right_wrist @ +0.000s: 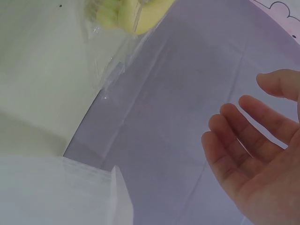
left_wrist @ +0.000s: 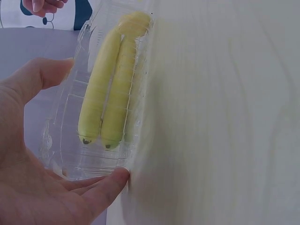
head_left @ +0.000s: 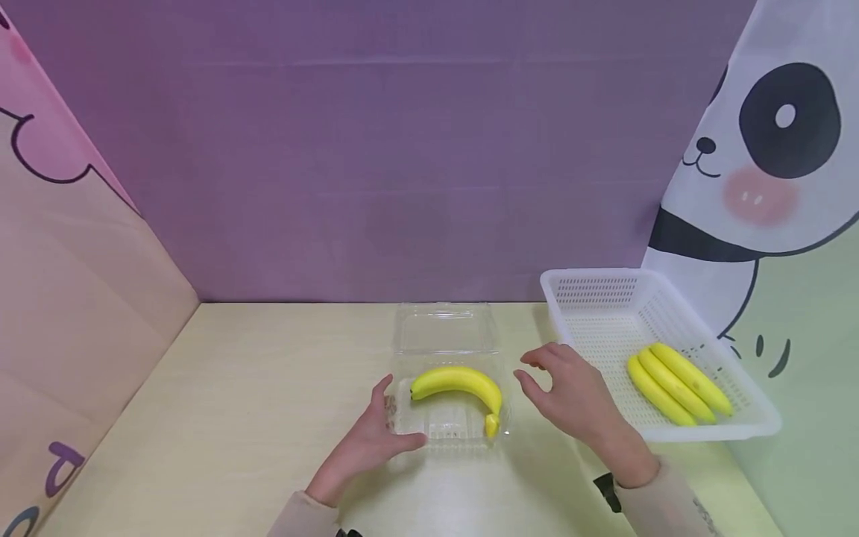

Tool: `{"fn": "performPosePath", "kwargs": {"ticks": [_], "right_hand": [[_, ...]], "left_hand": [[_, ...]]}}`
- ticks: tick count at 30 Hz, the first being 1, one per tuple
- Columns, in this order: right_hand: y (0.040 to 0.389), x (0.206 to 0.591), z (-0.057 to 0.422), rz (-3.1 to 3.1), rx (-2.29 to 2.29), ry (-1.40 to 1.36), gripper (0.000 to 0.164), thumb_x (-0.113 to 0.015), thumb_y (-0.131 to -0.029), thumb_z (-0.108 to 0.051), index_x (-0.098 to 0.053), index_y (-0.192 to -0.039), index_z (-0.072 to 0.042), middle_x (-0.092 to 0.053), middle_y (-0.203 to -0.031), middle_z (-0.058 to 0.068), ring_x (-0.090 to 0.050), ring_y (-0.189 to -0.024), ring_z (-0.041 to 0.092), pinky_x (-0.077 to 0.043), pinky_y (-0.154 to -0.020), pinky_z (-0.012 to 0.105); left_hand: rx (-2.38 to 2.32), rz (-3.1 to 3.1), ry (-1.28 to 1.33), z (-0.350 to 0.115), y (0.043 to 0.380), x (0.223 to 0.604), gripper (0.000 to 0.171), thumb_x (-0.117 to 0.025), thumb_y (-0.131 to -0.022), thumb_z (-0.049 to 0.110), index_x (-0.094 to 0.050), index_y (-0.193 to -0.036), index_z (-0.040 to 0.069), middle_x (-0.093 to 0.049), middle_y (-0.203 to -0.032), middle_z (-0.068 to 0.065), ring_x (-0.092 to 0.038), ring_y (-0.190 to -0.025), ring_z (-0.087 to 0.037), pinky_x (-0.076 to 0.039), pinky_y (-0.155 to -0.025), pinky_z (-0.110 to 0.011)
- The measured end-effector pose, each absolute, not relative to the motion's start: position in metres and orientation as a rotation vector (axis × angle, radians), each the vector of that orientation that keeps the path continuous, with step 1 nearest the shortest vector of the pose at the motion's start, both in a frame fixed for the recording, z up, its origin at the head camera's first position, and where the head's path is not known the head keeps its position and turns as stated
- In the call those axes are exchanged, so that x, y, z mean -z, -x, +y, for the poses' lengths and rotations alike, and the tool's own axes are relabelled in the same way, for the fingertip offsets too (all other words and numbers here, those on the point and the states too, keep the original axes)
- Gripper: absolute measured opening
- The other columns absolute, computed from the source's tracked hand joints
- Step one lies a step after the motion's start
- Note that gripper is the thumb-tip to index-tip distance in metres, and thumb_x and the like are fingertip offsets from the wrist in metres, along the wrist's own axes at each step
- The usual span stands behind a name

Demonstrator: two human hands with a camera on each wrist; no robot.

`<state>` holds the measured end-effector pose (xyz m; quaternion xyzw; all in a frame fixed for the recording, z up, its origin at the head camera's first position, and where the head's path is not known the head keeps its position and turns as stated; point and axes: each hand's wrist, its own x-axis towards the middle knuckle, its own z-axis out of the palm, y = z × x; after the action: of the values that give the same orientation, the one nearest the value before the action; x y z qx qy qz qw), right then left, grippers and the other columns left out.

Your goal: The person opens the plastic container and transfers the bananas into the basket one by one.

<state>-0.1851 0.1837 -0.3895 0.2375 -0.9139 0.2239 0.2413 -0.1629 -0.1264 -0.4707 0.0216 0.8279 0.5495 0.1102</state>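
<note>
A clear plastic clamshell box (head_left: 446, 328), lid folded back, lies on the table. In it a yellow banana (head_left: 458, 378) curves across, its stem end at the right. The left wrist view shows two yellow lengths; I cannot tell whether one is a reflection. My left hand (head_left: 367, 444) spans the box's left end, thumb along the near side, fingers by the left side; firm contact is unclear. Above the table, between the box and a white basket (head_left: 593, 272), my right hand (head_left: 577, 395) holds nothing, its fingers loosely bent.
Several yellow bananas (head_left: 678, 384) lie in the right half of the perforated basket, which stands against the panda-printed wall (head_left: 805, 321). A purple backdrop (head_left: 376, 164) closes off the table's far edge. A pinkish printed panel (head_left: 80, 283) borders the left side.
</note>
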Motion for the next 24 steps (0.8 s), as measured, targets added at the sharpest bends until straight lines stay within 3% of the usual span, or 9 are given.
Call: {"fn": "performPosePath", "kwargs": {"ticks": [24], "right_hand": [[0.2,0.408,0.154,-2.499,-0.597,-0.781,0.014,-0.078,-0.086,-0.015,-0.074,-0.097,-0.009,-0.069,-0.097,0.002,-0.065,-0.093,0.021,-0.056,-0.077,0.037]], "left_hand": [[-1.592,2.456,-0.054,-0.126,0.164,0.472,0.119,-0.089,-0.076,0.029,-0.008,-0.162,0.011,-0.032,-0.156,-0.033,-0.039,-0.141,-0.047,-0.038,-0.108,-0.059]]}}
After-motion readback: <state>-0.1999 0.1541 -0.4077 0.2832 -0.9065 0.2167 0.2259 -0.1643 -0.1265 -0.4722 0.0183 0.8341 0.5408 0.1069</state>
